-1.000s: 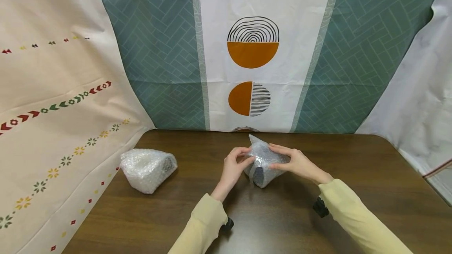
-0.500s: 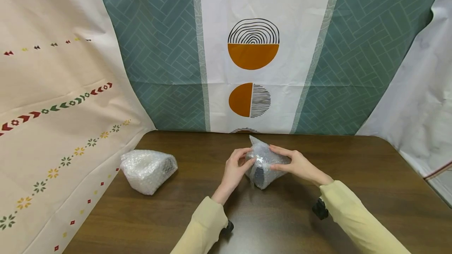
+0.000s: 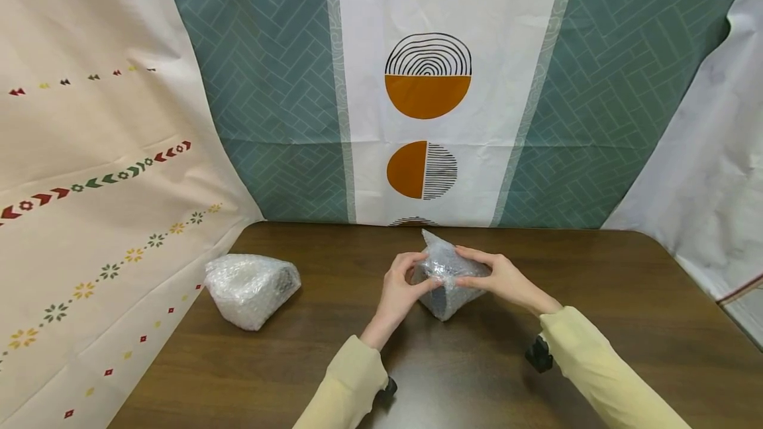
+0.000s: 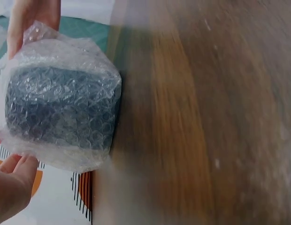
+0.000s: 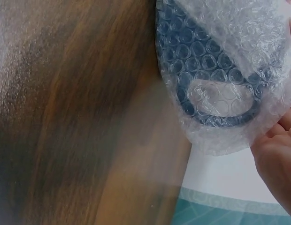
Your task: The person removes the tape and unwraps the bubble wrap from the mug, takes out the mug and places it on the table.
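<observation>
Now pinching a bubble-wrapped bundle [image 3: 444, 265] with left hand [image 3: 401, 288] at nine o'clock, right hand [image 3: 507, 277] at three. Looks covered, like the other bundle [image 3: 247, 290] farther toward nine; can't tell if sealed.

The person wears a plain top in a pale, buttery yellow, its long left sleeve [image 3: 340, 386] and right sleeve [image 3: 605, 366] matching in colour, softly creased, unpatterned to the eye, and fairly loose about the forearms. Each sleeve ends near the wrist in a cuff of the same yellow cloth, beyond which the left hand [image 3: 406, 285] and the right hand [image 3: 508, 277] are bare. A small, blocky black device [image 3: 539, 354] sits beneath the right wrist, and a similar dark unit [image 3: 390, 388] peeks out beside the left cuff, its finer details too small to read.
</observation>
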### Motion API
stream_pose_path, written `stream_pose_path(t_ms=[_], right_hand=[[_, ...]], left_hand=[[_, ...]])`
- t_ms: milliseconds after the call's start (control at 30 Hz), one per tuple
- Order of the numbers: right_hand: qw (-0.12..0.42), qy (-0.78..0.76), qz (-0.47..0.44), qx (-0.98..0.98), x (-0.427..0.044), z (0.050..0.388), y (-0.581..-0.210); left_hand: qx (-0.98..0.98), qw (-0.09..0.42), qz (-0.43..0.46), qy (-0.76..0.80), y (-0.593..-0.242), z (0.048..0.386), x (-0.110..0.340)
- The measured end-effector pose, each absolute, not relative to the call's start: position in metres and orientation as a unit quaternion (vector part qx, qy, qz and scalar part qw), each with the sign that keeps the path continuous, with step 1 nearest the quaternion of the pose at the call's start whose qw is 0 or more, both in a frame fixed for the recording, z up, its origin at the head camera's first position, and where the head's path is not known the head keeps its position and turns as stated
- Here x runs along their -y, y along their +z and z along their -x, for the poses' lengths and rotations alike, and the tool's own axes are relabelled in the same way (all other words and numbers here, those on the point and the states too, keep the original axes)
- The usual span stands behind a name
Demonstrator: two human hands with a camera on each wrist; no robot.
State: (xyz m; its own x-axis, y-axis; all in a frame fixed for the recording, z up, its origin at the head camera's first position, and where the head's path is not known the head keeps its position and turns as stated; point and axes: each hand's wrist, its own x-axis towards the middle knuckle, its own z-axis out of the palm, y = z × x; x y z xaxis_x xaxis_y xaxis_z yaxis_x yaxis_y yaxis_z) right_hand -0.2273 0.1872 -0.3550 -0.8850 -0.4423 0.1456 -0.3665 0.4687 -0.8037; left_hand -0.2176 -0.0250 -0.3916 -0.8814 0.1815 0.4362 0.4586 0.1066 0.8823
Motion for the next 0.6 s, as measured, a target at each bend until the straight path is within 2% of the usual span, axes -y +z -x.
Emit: stream_pose_path(t_ms=[267,433,600], right_hand=[[0.038,-0.46,0.237,-0.855,-0.187,0.227,-0.355],[0.031,-0.465,0.247,-0.85,-0.195,0.24,-0.374],[0.036,-0.475,0.253,-0.842,-0.201,0.249,-0.385]], left_hand=[[0.745,0.159,0.198,-0.616,-0.391,0.215,0.018],[0.749,0.147,0.192,-0.617,-0.387,0.214,0.017],[0.767,0.137,0.181,-0.6,-0.408,0.231,0.017]])
